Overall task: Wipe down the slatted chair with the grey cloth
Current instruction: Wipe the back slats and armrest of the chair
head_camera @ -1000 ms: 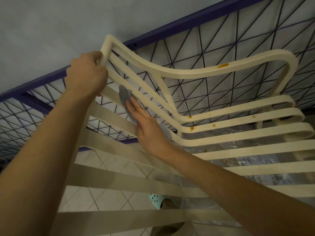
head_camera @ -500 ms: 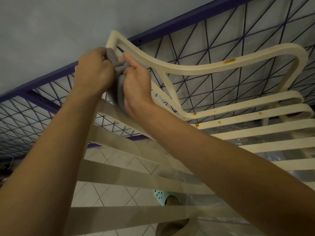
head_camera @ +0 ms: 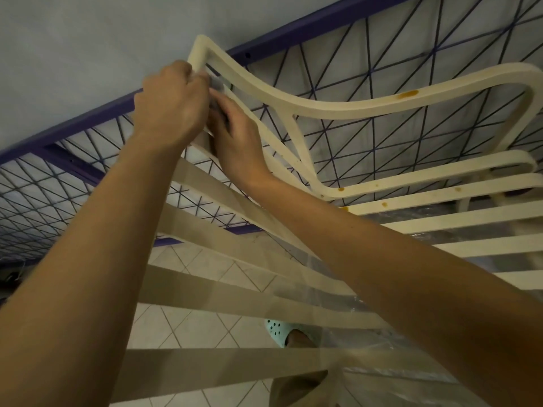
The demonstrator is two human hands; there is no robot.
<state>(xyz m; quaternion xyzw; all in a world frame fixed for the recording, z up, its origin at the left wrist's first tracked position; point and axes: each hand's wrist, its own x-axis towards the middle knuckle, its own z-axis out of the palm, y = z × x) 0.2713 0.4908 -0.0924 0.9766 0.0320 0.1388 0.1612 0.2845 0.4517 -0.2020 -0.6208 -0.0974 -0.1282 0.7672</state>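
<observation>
Fence: A purple fence [head_camera: 73,123] with thin crossed wires stands behind, on the left.
Left hand: The left hand [head_camera: 173,104] is up high, with the arm stretched out. Its fingers curl round the top left corner of the chair and hold it.
Grey cloth: Only a little bit of the grey cloth [head_camera: 216,85] shows. It is squeezed between the two hands, on the corner bar. It looks soft and light, so it should wrap round a bar easily.
Right hand: The right hand [head_camera: 235,139] is just beside the left one. Its bent fingers pinch the cloth against the bar.
Chair: The chair [head_camera: 352,108] is pale with long flat slats. It looks hard and stiff, maybe light. The thick outer bar seems best to hold.
Spots: Brown spots [head_camera: 407,94] sit on the top bar, not wiped yet.
</observation>
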